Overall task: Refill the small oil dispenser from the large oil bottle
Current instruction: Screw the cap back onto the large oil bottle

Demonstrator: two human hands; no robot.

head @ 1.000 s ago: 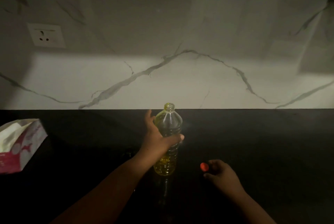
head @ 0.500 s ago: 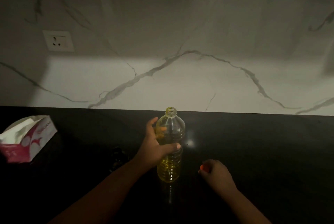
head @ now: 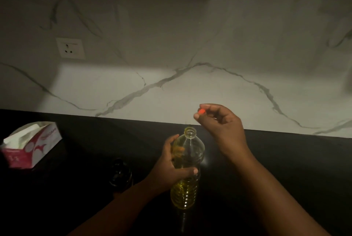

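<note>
A clear plastic oil bottle stands upright on the black counter, its mouth uncapped and yellow oil filling its lower part. My left hand is wrapped around its middle from the left. My right hand is raised just above and to the right of the bottle's mouth, pinching a small orange-red cap between thumb and fingertips. A small dark dispenser stands on the counter left of my left wrist, barely visible in the dim light.
An open pink and white tissue box lies at the counter's left. A white marble backsplash rises behind, with a wall socket at upper left.
My right hand has lifted the orange-red cap from the counter up to just above the bottle's mouth. My left hand keeps its hold on the bottle.
</note>
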